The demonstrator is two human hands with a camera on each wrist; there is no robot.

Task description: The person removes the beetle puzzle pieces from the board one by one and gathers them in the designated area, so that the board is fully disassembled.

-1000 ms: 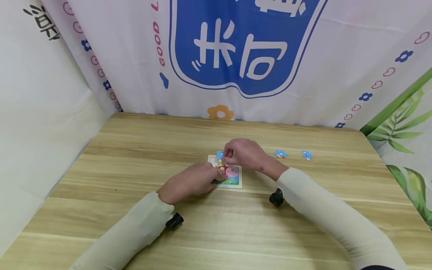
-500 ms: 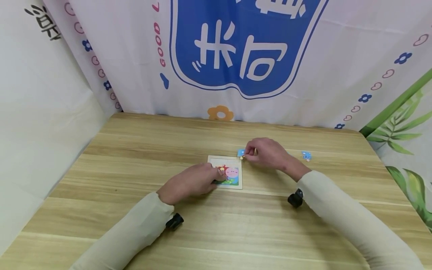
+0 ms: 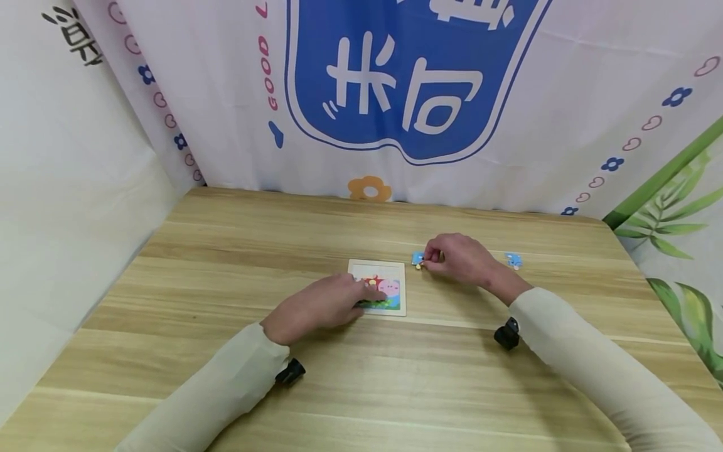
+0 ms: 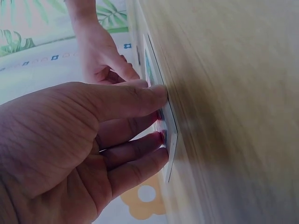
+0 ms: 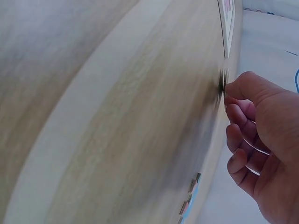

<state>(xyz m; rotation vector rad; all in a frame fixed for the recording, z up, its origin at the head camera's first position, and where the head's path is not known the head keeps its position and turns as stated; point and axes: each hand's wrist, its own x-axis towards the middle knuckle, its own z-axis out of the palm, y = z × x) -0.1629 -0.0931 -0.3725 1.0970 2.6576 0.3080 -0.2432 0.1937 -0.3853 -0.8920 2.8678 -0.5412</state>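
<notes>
A square jigsaw puzzle board (image 3: 401,282) with a pale rim lies on the table, a pink cartoon pig (image 3: 390,287) showing on its filled lower part. Its upper strip shows a bare pale base. My left hand (image 3: 327,300) rests on it, and in the left wrist view the thumb and several fingertips touch the board (image 4: 172,140). Just right of the board, my right hand (image 3: 460,260) pinches a blue puzzle piece (image 3: 417,258) between thumb and forefinger. In the right wrist view that piece is blurred and mostly hidden by the fingers.
A second blue puzzle piece (image 3: 513,260) lies on the wooden table (image 3: 361,383), right of my right hand. Behind the table's back edge hangs a white curtain (image 3: 231,138) with a blue emblem.
My right hand has moved right with the blue puzzle piece, from over the board's top edge to the table beside it. It now covers a loose piece seen earlier. The left hand has stayed put.
</notes>
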